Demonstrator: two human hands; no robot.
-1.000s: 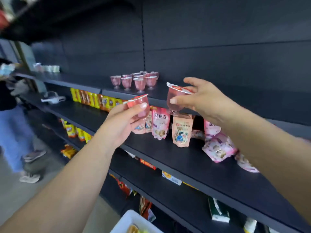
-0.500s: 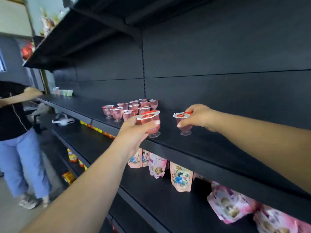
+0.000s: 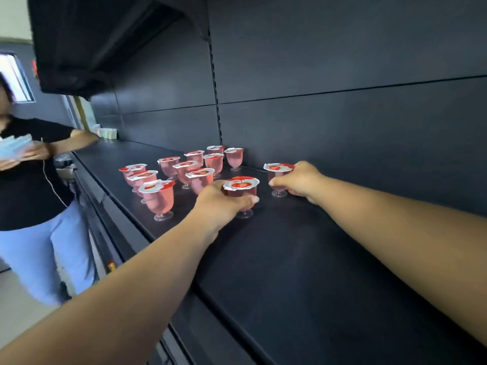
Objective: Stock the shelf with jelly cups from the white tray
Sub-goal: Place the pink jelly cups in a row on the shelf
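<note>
Both pink footed plastic jelly cups upright on the black metal shelf. My left hand grips the near cup; right hand grips the far-right cup, beside the stocked cluster.

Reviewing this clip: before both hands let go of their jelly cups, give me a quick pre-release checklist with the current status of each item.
1. Left hand grips its jelly cup round the body: ok.
2. Left cup's foot on the shelf: ok, it appears to touch.
3. Right hand grips the right jelly cup; foot on the shelf: ok.
4. Both cups upright, foil lids level: ok.
5. Gap between the left cup and the standing cups beside it: cannot tell, the hand hides that side.
6. Bare shelf to draw the hands back over: ok.
</note>
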